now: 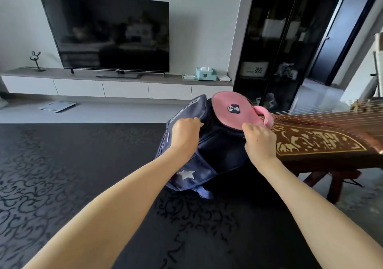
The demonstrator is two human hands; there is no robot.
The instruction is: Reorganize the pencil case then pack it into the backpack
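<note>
A navy backpack (219,144) with a silver star on its side pocket stands upright on the dark patterned table (62,175). Its pink top flap (230,111) with a small bear badge and a pink carry loop is up. My left hand (185,133) grips the front edge of the bag's opening, fingers curled over the fabric. My right hand (259,139) holds the bag at the near edge of the pink flap, fingers curled; what they pinch is hidden. No pencil case shows in view.
A wooden guzheng (323,142) on a stand lies right beside the backpack on the right. Behind are a TV (107,34) on a low white console, a tissue box (206,74) and a dark glass cabinet (273,40). A scale (57,106) lies on the floor.
</note>
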